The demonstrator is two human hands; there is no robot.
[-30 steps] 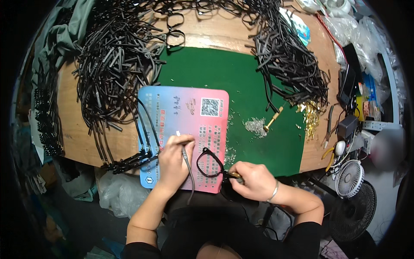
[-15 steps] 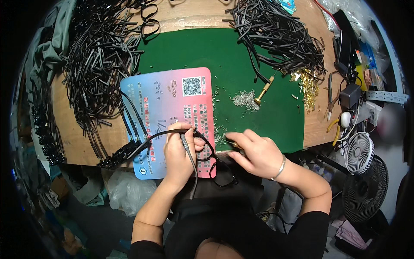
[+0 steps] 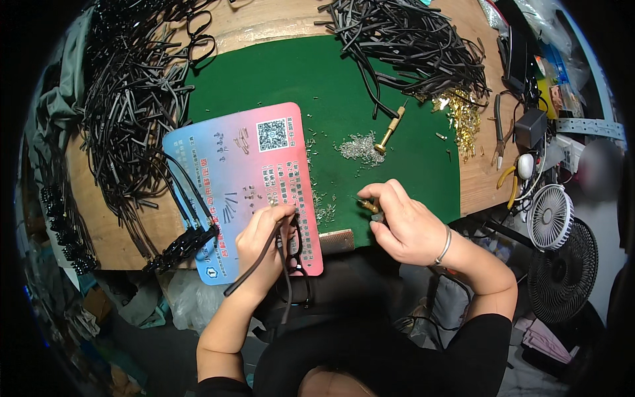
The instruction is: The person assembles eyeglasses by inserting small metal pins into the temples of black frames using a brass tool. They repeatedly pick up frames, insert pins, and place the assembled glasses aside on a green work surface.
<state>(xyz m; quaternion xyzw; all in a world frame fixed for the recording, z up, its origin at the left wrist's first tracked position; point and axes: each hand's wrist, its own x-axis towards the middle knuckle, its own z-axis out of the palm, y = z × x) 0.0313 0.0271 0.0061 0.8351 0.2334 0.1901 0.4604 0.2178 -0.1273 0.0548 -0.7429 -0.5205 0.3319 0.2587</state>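
My left hand (image 3: 259, 239) is closed around a pair of black eyeglasses (image 3: 249, 271) above the coloured card's lower right. Both dark temples point down past the wrist, and the rims hang beside my fingers. To the right, over the green mat, my right hand (image 3: 415, 228) grips a small brass screwdriver (image 3: 368, 205), its handle mostly hidden by the fingers and its thin tip toward the left. Under my left hand lies the blue and pink card (image 3: 192, 159) with small screws and hinge parts (image 3: 229, 207) on it. Loose tiny screws (image 3: 324, 208) are scattered between the hands.
The green mat (image 3: 410, 178) holds a silver screw pile (image 3: 360, 147), a second brass screwdriver (image 3: 390, 129) and golden parts (image 3: 462, 122). Heaps of black temples (image 3: 126, 112) lie left and far right. Pliers (image 3: 499, 132) and a white fan (image 3: 550, 217) stand right.
The eyeglasses have turned in my left hand: the temples swung downward and the rims moved left, closer to my fingers. My right hand moved slightly right, showing the screwdriver more plainly. The view shifted.
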